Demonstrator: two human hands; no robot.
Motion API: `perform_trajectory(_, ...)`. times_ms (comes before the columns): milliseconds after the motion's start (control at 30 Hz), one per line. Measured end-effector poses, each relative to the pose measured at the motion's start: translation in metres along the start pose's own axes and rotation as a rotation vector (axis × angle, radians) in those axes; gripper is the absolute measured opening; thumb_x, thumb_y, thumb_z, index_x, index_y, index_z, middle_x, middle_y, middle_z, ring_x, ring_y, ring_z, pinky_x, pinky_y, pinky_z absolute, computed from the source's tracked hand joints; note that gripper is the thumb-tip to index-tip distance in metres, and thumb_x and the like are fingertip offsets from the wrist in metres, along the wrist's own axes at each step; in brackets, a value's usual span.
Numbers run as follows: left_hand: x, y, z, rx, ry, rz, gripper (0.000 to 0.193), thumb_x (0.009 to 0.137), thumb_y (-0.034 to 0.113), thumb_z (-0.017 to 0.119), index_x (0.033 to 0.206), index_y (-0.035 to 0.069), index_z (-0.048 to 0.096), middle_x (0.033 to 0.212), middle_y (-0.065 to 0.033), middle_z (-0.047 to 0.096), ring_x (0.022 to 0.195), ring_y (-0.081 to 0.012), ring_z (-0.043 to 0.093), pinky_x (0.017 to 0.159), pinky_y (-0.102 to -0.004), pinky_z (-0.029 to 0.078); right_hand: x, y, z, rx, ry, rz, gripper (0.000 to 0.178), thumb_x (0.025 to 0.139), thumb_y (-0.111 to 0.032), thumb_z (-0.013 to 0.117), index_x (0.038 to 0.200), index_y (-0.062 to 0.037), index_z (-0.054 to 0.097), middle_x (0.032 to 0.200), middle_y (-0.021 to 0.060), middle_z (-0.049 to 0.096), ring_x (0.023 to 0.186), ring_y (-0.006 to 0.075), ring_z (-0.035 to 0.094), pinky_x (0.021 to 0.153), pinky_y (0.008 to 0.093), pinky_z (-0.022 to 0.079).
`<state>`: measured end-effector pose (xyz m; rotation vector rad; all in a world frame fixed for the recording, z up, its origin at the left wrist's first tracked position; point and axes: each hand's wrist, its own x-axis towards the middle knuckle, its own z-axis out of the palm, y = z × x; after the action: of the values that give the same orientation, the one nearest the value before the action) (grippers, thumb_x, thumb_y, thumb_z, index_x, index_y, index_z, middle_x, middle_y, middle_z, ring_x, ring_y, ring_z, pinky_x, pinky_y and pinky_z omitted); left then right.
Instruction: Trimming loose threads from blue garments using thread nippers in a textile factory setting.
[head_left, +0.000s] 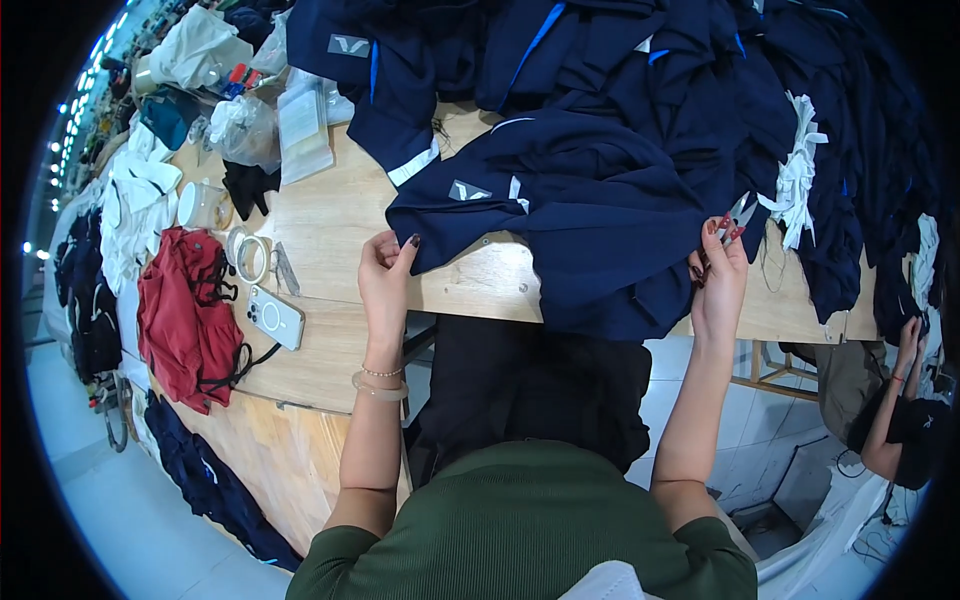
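Observation:
A navy blue garment [610, 235] lies spread across the table edge in front of me, its lower part hanging over my lap. It bears a small grey patch with a light logo and a white tag. My left hand [385, 280] pinches the garment's left end between thumb and fingers. At its right side, my right hand [720, 275] is closed around a small pair of scissors [742, 210], whose blades point up and away. The fingers of this hand also meet the garment's edge; whether they grip the cloth I cannot tell.
Piled navy garments [620, 60] cover the far side. White strips [797, 170] hang at the right. Leftward on the wooden table [330, 350] lie a phone [275, 318], tape rolls [252, 258], a red bag [185, 310] and plastic bags [245, 130]. Another person's hands [908, 345] work far right.

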<state>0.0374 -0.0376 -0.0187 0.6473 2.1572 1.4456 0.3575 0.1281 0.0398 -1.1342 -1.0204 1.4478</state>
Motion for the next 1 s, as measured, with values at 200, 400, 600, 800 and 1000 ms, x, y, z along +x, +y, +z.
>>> perform_trajectory(200, 0.013, 0.006, -0.022, 0.095, 0.002, 0.079, 0.012, 0.095, 0.01, 0.057, 0.103, 0.0, 0.056, 0.075, 0.0041, 0.051, 0.068, -0.0029, 0.045, 0.059, -0.0163, 0.035, 0.004, 0.002, 0.002, 0.072, -0.054, 0.004, 0.006, 0.094, -0.012, 0.059, 0.095, -0.0069, 0.058, 0.076, -0.0037, 0.054, 0.052, 0.0043, 0.04, 0.049, 0.0193, 0.028)
perform_trajectory(400, 0.006, 0.103, -0.072, 0.408, 0.507, 0.512, 0.02, 0.1, 0.019, 0.052, 0.107, 0.001, 0.058, 0.094, -0.0039, 0.057, 0.091, -0.0138, 0.053, 0.083, -0.0261, 0.042, -0.009, -0.059, -0.004, 0.017, 0.147, -0.183, 0.017, 0.09, -0.01, 0.063, 0.107, -0.0091, 0.061, 0.091, -0.0023, 0.06, 0.071, 0.0019, 0.05, 0.054, 0.0167, 0.036)
perform_trajectory(600, 0.003, 0.187, -0.091, -0.064, 0.27, 0.507, 0.029, 0.094, 0.005, 0.05, 0.122, 0.002, 0.058, 0.092, -0.0141, 0.068, 0.075, -0.0121, 0.066, 0.064, -0.023, 0.055, -0.007, -0.133, -0.031, 0.108, 0.074, -0.545, 0.013, 0.092, -0.008, 0.06, 0.105, -0.0035, 0.06, 0.096, 0.0076, 0.066, 0.084, 0.0137, 0.065, 0.076, 0.0245, 0.051)
perform_trajectory(800, 0.078, 0.071, 0.05, -0.867, -0.328, -0.218, 0.03, 0.097, 0.009, 0.051, 0.126, 0.006, 0.059, 0.11, -0.004, 0.063, 0.099, -0.0144, 0.059, 0.089, -0.028, 0.048, 0.078, -0.002, -0.077, -0.132, 0.158, -0.228, 0.011, 0.09, -0.012, 0.067, 0.097, -0.0036, 0.065, 0.091, 0.0008, 0.065, 0.083, 0.0066, 0.055, 0.079, 0.0208, 0.041)
perform_trajectory(1000, 0.042, 0.074, 0.069, -0.695, -0.422, -0.163, 0.059, 0.092, 0.003, 0.056, 0.147, 0.01, 0.035, 0.14, -0.0132, 0.047, 0.119, -0.018, 0.053, 0.098, -0.0297, 0.046, 0.072, 0.01, -0.08, -0.454, 0.24, -0.158, 0.011, 0.094, -0.012, 0.06, 0.094, -0.0012, 0.064, 0.084, -0.0002, 0.063, 0.076, 0.0064, 0.053, 0.072, 0.022, 0.042)
